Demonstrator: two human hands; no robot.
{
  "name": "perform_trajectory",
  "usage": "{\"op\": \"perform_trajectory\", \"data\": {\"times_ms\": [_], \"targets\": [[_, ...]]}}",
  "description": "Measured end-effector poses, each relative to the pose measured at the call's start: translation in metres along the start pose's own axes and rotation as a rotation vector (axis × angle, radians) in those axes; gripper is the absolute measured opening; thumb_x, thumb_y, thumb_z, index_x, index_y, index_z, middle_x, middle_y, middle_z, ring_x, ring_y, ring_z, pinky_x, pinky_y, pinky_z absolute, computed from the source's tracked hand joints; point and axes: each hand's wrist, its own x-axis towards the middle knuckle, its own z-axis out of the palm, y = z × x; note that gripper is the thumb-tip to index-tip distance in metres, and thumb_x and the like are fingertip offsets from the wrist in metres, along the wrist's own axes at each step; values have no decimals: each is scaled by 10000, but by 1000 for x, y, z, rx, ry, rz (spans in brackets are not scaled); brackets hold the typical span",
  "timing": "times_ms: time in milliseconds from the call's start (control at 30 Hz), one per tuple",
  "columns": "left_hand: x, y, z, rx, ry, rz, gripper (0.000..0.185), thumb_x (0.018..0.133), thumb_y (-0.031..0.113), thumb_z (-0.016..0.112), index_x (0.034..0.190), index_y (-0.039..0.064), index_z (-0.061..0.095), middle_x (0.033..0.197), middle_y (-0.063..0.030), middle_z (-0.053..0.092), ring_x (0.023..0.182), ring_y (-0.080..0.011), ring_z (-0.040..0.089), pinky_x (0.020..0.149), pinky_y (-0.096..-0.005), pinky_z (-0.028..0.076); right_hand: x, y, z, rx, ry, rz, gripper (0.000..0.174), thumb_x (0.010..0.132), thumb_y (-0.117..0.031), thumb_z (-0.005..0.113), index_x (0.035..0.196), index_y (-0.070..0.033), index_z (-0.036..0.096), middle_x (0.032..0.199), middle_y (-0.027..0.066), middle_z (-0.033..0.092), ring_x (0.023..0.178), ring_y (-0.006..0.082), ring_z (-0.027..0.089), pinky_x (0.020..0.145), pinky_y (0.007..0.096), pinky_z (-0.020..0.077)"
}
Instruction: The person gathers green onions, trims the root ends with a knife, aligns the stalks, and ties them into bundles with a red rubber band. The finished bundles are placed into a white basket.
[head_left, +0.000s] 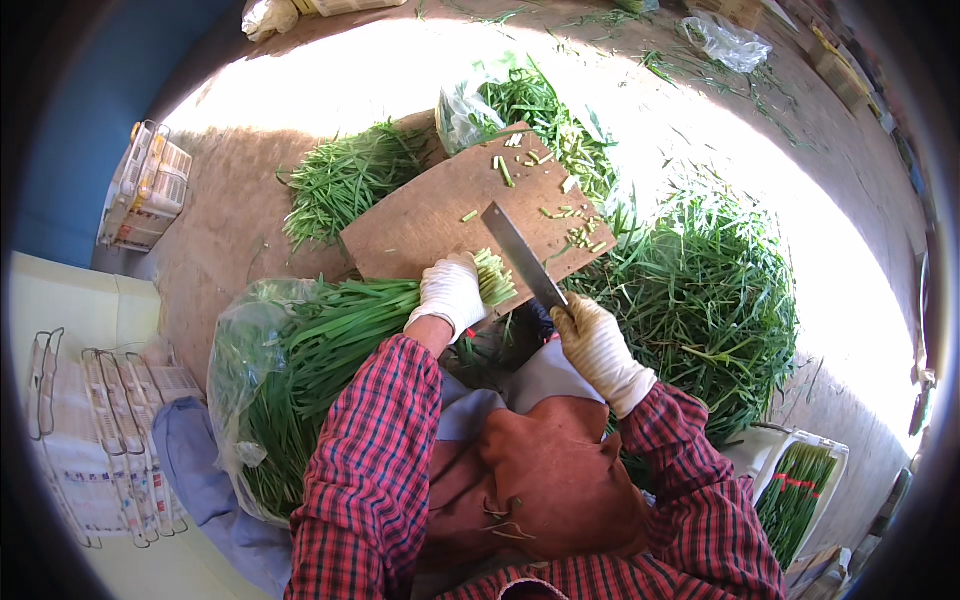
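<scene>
My gloved left hand (452, 292) grips a bunch of flat green leafy stalks (375, 306), probably garlic chives, near their pale ends. Those ends lie at the near edge of a wooden board (427, 202) and point right. In my gloved right hand (596, 345) is a knife with a broad straight blade (523, 255). The blade slants up and left over the board, just right of the stalk ends and apart from them. Short cut stalk pieces (581, 236) are scattered on the board's right and far parts.
An open plastic bag (247, 337) of stalks lies at my left. Loose greens (705, 300) heap up on the right, with more piles (352, 180) beyond the board. A white crate (806, 487) holds tied bunches at lower right. Stacked plastic crates (154, 187) stand along the left.
</scene>
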Motion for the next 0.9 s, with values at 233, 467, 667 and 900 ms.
{"op": "perform_trajectory", "data": {"times_ms": [233,467,667,900], "targets": [[1,3,3,49,60,-9,631,571,367,809,1050,29,574,1045,-169,621,969,-295,623,839,-366,506,-18,-30,10,-285,-43,61,182,884,-154,487,1012,-47,558,842,196,590,705,382,583,612,446,469],[7,2,4,50,19,-36,600,565,337,815,1034,32,600,1050,-179,631,979,-294,622,838,-365,513,-14,-24,12,-395,-71,-196,174,888,-166,478,910,2,518,728,242,586,693,424,582,599,473,471],[6,1,3,14,-3,-29,593,566,331,815,1029,33,594,1039,-177,633,968,-298,625,834,-372,513,3,-15,24,-585,-197,-248,178,899,-158,460,885,15,499,732,244,585,667,421,576,585,468,464],[10,-3,11,49,59,27,638,566,331,800,1056,23,533,1024,-179,615,967,-304,613,837,-379,503,24,12,51,-1093,-498,-455,237,808,-128,511,962,-9,645,819,129,643,830,258,611,683,327,466]]}}
